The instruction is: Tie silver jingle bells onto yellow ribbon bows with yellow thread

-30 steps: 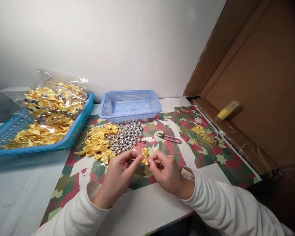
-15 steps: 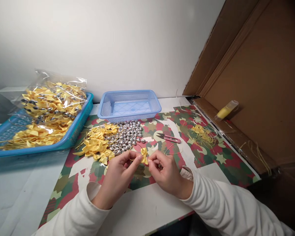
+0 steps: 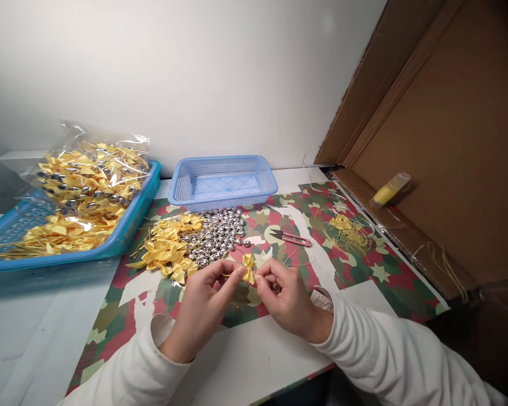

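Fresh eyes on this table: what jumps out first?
Probably the clear bag full of yellow bows, sitting in the blue basket at far left. Next, the pile of shiny silver balls mid-table, beside loose yellow bows. At front center, the left hand and right hand are both at one small bow.

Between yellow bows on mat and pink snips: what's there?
Head view: silver bells against the yellow bows, then patterned mat up to the pink snips.

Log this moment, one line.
left hand: pinching yellow bow | right hand: pinched shut beside bow | pink snips: on patterned sheet
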Motion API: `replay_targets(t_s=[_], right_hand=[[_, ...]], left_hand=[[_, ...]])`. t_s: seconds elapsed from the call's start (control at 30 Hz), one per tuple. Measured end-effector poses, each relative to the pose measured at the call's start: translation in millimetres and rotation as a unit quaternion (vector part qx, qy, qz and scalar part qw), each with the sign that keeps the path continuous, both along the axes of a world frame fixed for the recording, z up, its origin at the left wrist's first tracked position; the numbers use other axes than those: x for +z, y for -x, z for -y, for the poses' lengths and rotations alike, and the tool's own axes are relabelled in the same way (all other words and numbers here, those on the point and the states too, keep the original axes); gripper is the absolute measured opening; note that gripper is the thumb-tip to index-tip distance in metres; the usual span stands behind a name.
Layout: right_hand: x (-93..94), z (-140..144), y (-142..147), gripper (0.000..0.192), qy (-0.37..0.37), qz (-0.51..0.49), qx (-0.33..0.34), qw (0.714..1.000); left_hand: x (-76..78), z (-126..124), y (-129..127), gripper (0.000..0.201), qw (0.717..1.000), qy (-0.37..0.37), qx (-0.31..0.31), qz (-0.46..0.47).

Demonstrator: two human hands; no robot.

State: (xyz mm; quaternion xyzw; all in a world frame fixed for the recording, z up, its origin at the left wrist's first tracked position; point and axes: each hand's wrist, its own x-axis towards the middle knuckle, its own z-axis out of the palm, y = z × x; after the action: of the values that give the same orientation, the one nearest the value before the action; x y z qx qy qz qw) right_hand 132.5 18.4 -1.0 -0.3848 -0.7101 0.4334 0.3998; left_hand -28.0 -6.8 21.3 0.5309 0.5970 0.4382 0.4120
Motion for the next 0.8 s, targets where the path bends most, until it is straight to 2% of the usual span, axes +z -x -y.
replay_targets(t_s=[0.8], right_hand=[[2.2,2.5,2.3,0.013,-0.008,0.004,-0.008,1.000]], left_hand=[[2.1,1.1,-3.2,0.025,0.997,-0.029,0.013,-0.066]])
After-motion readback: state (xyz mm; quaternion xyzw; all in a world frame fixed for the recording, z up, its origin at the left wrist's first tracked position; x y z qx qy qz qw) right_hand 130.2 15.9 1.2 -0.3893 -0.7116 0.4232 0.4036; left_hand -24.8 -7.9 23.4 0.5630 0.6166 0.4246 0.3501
